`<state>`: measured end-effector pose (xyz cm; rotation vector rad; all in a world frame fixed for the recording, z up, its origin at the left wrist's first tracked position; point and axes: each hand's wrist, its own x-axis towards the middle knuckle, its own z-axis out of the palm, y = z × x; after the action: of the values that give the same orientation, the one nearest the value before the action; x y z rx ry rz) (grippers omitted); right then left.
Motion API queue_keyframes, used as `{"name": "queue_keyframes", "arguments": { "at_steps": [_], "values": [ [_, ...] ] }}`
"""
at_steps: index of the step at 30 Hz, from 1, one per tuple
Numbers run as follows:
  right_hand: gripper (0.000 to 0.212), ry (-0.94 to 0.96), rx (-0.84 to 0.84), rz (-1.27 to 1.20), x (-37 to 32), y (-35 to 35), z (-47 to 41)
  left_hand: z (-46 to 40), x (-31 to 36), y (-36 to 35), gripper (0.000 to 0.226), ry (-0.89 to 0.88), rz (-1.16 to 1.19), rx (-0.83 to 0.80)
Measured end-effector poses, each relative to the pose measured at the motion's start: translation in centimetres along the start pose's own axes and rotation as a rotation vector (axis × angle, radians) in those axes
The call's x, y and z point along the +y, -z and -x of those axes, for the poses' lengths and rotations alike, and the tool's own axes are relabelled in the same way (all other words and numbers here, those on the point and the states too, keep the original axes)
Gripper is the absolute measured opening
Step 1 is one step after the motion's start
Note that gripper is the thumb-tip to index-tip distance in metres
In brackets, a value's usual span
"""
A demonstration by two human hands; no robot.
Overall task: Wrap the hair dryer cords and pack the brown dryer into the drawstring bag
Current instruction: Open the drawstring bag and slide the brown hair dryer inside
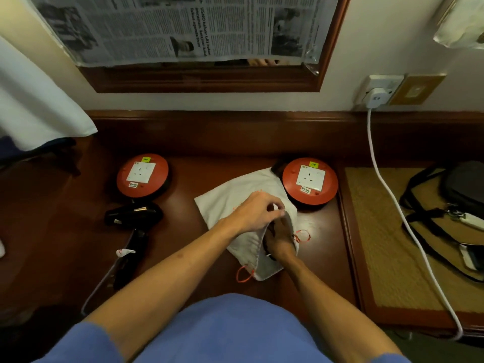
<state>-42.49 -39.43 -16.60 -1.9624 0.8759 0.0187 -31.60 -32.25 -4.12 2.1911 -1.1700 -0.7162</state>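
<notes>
A white drawstring bag [235, 197] with orange cords lies in the middle of the dark wooden desk [196, 169]. My left hand [258, 210] pinches the upper edge of the bag's mouth and holds it up. My right hand [280, 238] reaches into the mouth, its fingers around a dark object that is mostly hidden inside. A black hair dryer [133, 218] lies on the desk to the left, its handle pointing toward me, with a white tie around its wrapped cord. An orange drawstring loop [243, 273] hangs at the bag's near corner.
Two round red socket bases sit at the back, one at the left [142, 175] and one at the right [310, 180], which touches the bag. A white cable [387, 189] runs from a wall plug [375, 98] across a woven mat [379, 247]. A black bag [450, 205] lies far right.
</notes>
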Motion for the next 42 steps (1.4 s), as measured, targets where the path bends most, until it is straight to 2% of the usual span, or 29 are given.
{"name": "queue_keyframes", "arguments": {
  "at_steps": [2,5,8,14,18,21,24,27,31,35,36,38,40,41,42],
  "values": [
    [0.066,0.109,-0.069,0.068,0.6,0.6,-0.1,-1.1,0.0,1.5,0.019,0.006,-0.026,0.043],
    [0.092,0.211,-0.248,0.481,0.8,2.2,0.3,-2.8,0.1,3.6,0.018,0.011,-0.127,0.024],
    [0.089,0.266,-0.295,0.621,1.5,2.3,1.0,-4.0,0.3,4.5,0.018,-0.02,-0.2,-0.018],
    [0.082,0.261,-0.121,0.601,2.6,1.4,1.0,-3.8,0.6,3.9,0.018,-0.05,-0.177,-0.06],
    [0.061,0.132,0.013,0.579,2.6,1.2,0.4,-3.3,0.3,3.2,0.015,-0.029,-0.155,-0.103],
    [0.048,0.057,0.111,0.466,2.5,0.6,-0.3,-2.6,0.2,2.5,0.015,-0.009,-0.122,-0.14],
    [0.047,0.115,0.12,0.401,3.9,-0.4,-1.2,-1.7,0.2,2.1,0.017,0.002,-0.054,-0.145],
    [0.045,0.055,0.033,0.297,4.1,0.3,-0.6,-0.4,-0.2,1.6,0.018,0.026,0.052,-0.16],
    [0.055,0.019,-0.184,0.282,2.6,0.6,2.6,1.4,-1.4,0.9,0.019,0.088,0.19,-0.209],
    [0.044,-0.007,-0.316,0.201,1.7,3.2,7.5,2.6,-3.0,1.3,0.022,0.097,0.338,-0.273],
    [0.04,-0.037,-0.313,0.192,1.8,4.5,8.4,2.8,-4.0,1.0,0.022,0.118,0.366,-0.242],
    [0.033,-0.09,-0.208,0.155,1.6,7.1,9.3,3.4,-6.8,-0.3,0.013,0.228,0.335,-0.031],
    [0.031,-0.062,0.002,0.118,0.7,8.9,8.5,4.0,-9.8,-2.7,0.014,0.458,0.195,0.204],
    [0.027,-0.019,0.112,0.114,-0.1,9.2,7.7,4.5,-11.0,-4.2,0.028,0.582,0.155,0.215],
    [0.024,0.037,0.197,0.125,-1.0,9.2,6.7,5.0,-11.8,-5.8,0.049,0.674,0.145,0.143]
  ]
}}
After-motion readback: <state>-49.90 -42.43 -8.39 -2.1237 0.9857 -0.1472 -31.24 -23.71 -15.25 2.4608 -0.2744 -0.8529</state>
